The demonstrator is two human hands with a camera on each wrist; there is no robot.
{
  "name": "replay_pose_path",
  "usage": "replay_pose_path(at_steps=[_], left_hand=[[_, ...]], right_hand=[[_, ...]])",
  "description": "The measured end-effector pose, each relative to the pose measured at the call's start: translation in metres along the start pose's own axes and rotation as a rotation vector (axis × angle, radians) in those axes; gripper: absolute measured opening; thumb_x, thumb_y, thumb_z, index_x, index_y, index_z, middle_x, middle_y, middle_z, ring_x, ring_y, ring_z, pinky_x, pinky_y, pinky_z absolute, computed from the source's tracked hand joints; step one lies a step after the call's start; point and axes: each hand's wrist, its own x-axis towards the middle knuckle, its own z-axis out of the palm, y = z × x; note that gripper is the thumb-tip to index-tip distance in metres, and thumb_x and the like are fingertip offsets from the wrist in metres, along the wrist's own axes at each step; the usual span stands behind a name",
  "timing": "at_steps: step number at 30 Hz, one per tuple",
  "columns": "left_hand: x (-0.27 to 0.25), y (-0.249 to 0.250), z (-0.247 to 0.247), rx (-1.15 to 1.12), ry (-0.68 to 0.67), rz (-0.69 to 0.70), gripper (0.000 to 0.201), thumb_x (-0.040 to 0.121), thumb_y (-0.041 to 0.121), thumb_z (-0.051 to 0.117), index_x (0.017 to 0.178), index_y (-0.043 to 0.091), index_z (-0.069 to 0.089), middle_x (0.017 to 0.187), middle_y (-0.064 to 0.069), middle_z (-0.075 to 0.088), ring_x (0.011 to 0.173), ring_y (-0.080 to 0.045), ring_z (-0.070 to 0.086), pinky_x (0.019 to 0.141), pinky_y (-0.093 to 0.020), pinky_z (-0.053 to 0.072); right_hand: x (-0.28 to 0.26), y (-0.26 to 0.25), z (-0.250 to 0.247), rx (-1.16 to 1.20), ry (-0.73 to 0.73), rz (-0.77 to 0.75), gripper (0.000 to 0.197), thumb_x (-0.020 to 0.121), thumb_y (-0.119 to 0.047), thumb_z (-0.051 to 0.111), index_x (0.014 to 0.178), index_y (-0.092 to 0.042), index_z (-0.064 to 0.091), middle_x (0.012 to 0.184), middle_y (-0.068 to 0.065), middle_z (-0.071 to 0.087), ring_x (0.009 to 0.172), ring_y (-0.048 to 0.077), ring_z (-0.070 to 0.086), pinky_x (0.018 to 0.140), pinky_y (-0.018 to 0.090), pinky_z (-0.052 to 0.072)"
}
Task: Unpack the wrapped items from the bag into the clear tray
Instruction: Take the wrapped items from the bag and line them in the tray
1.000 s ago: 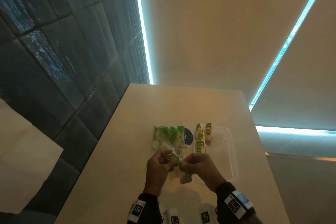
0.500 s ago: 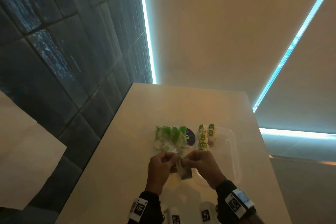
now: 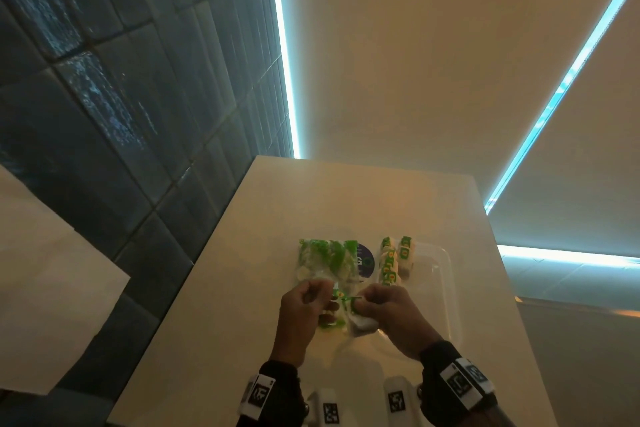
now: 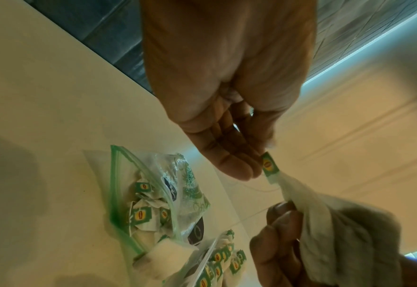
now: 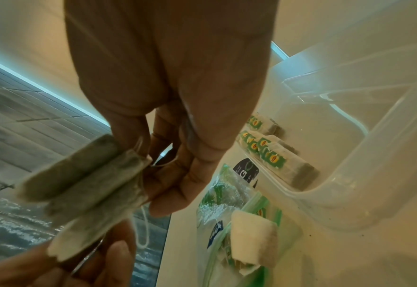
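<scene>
A clear zip bag (image 3: 325, 262) with green print lies on the table, several tagged tea bags still inside it (image 4: 143, 211). To its right stands the clear tray (image 3: 445, 291), with a row of tea bags (image 3: 394, 262) at its left wall. Both hands hover over the bag's near end. My right hand (image 3: 360, 307) grips a bunch of tea bags (image 5: 87, 182) by their top. My left hand (image 4: 256, 167) pinches a green tag (image 4: 270, 165) on a string from that bunch. One loose tea bag (image 5: 251, 240) lies at the bag's mouth.
The pale table (image 3: 346, 198) runs away from me, with a dark tiled wall (image 3: 121, 114) along its left side. The table's right edge lies just beyond the tray. White marker blocks (image 3: 329, 409) sit at the near edge between my wrists.
Both hands stay close together above the bag's near end, working at the same bunch. The bunch now hangs slightly more to the right, under my right hand.
</scene>
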Motion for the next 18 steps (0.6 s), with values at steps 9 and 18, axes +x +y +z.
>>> replay_pose_path(at_steps=[9, 18], left_hand=[[-0.0067, 0.0031, 0.0006, 0.048, -0.183, -0.025, 0.022, 0.084, 0.006, 0.071, 0.105, 0.012, 0.074, 0.092, -0.011, 0.075, 0.075, -0.018, 0.070, 0.067, -0.031, 0.057], [-0.0013, 0.0019, -0.0003, 0.251, -0.204, 0.091, 0.022, 0.084, 0.001, 0.069, 0.094, 0.020, 0.073, 0.081, -0.008, 0.076, 0.073, -0.018, 0.072, 0.066, -0.028, 0.058]], right_hand=[[-0.0006, -0.0051, 0.0044, 0.051, 0.045, -0.054, 0.025, 0.085, 0.000, 0.064, 0.100, 0.018, 0.058, 0.092, 0.022, 0.065, 0.084, 0.029, 0.063, 0.077, 0.036, 0.055], [-0.0042, -0.0068, 0.0096, 0.005, 0.024, -0.087, 0.047, 0.071, -0.017, 0.075, 0.096, 0.019, 0.058, 0.087, 0.022, 0.068, 0.080, 0.031, 0.065, 0.073, 0.039, 0.055]])
